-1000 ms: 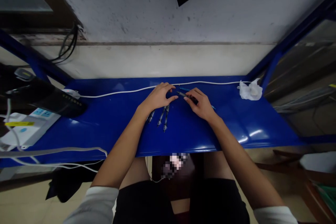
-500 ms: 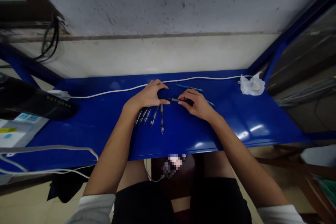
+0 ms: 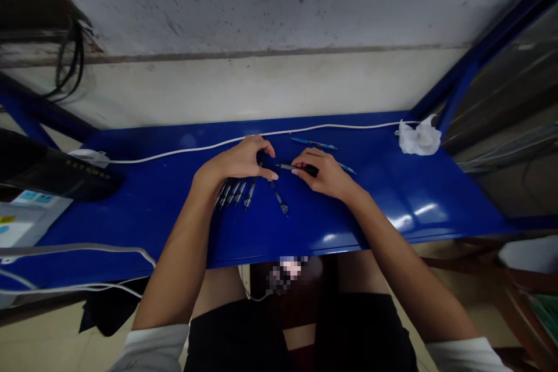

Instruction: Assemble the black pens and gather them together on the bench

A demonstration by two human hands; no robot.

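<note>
My right hand (image 3: pixel 326 173) pinches a black pen (image 3: pixel 285 167), whose tip points left toward my other hand. With thumb and fingers spread apart, my left hand (image 3: pixel 243 158) arches over the upper ends of several clear-barrelled black pens (image 3: pixel 238 192) lying side by side. Another such pen (image 3: pixel 279 197) lies slanted just below the left thumb, apart from that row. Beyond the right hand is a blue pen (image 3: pixel 314 143), and a second blue pen (image 3: pixel 347 168) is partly hidden behind that hand.
A white cable (image 3: pixel 183 151) crosses the blue tabletop (image 3: pixel 305 232) near the wall. Crumpled white plastic (image 3: pixel 419 137) sits at the right end. On the left are a large black cylinder (image 3: pixel 65 171), a white box (image 3: pixel 32 218) and a thick pale cable (image 3: pixel 87 249).
The pen below my left thumb has swung from nearly upright in view to a slant, its lower end moving right. My left hand has opened slightly; my right hand still holds the black pen.
</note>
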